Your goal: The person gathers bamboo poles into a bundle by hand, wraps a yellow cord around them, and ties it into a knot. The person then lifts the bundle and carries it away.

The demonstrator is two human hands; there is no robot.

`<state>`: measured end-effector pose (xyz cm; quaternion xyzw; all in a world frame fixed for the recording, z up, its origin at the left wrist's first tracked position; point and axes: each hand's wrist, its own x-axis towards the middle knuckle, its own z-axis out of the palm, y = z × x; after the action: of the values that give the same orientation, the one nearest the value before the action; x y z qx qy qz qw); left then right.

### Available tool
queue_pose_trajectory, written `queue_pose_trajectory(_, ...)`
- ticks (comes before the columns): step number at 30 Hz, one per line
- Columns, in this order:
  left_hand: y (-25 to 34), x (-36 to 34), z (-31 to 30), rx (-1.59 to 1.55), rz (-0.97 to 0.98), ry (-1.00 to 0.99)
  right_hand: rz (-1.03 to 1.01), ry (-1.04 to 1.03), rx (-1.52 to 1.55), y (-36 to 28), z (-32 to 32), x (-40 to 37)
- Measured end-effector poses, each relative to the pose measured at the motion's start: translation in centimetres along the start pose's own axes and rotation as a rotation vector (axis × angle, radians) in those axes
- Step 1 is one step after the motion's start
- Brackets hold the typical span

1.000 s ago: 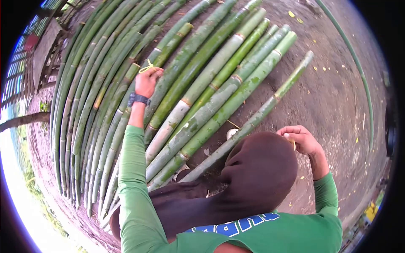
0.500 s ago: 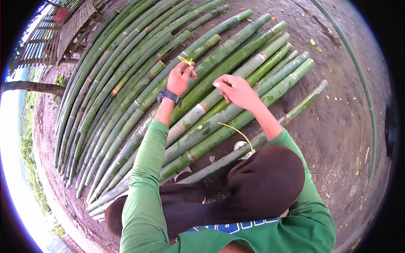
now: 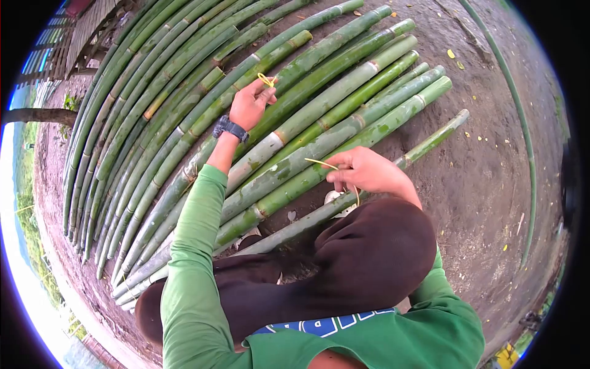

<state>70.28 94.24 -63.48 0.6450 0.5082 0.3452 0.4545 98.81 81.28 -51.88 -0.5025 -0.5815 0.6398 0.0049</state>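
Over the row of green bamboo poles (image 3: 289, 143), my left hand (image 3: 251, 103) is raised with its fingertips closed on a thin yellow strip (image 3: 265, 80) bent into a small loop. A dark watch sits on that wrist. Lower and to the right, my right hand (image 3: 369, 171) is at a second thin yellow strip (image 3: 319, 162), which rises from beside the nearest pole (image 3: 430, 142). The right thumb and fingers close around the middle of this strip and hide part of it. Its free end sticks out leftward, above the poles.
My bent knee (image 3: 381, 252) is close below the right hand. A light-coloured shoe (image 3: 335, 198) shows behind the nearest pole. A long thin green pole (image 3: 516, 111) lies on the bare soil at the right. A wooden structure (image 3: 92, 31) stands at the upper left.
My right hand has come down from beside the left hand to the second strip and closed on it. My left hand still holds the looped strip. The view has shifted slightly.
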Motion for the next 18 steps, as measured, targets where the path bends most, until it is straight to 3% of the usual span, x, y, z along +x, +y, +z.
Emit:
queue_pose_trajectory(1,-0.6,0.2,0.3,-0.022,0.026,0.002,0.063,0.129,0.029,-1.2,0.3,0.4)
queue_pose_trajectory(2,-0.6,0.1,0.5,-0.021,0.028,-0.001,0.063,0.131,0.031,-1.2,0.4,1.7)
queue_pose_trajectory(4,-0.7,-0.2,0.9,0.053,0.107,-0.033,-0.192,0.643,0.016,-0.1,0.0,5.5)
queue_pose_trajectory(6,-0.9,-0.2,1.3,0.11,0.165,-0.031,-0.234,0.667,0.03,-0.7,-0.2,8.1)
queue_pose_trajectory(8,0.6,-0.9,1.3,0.279,0.048,-0.109,-0.282,0.68,0.043,-1.2,0.2,9.8)
queue_pose_trajectory(10,1.0,-1.2,1.6,0.272,0.051,-0.075,-0.294,0.682,0.029,-1.3,1.0,10.7)
queue_pose_trajectory(18,0.9,-2.0,2.3,0.359,0.188,-0.022,-0.283,0.676,0.043,-0.8,1.0,12.1)
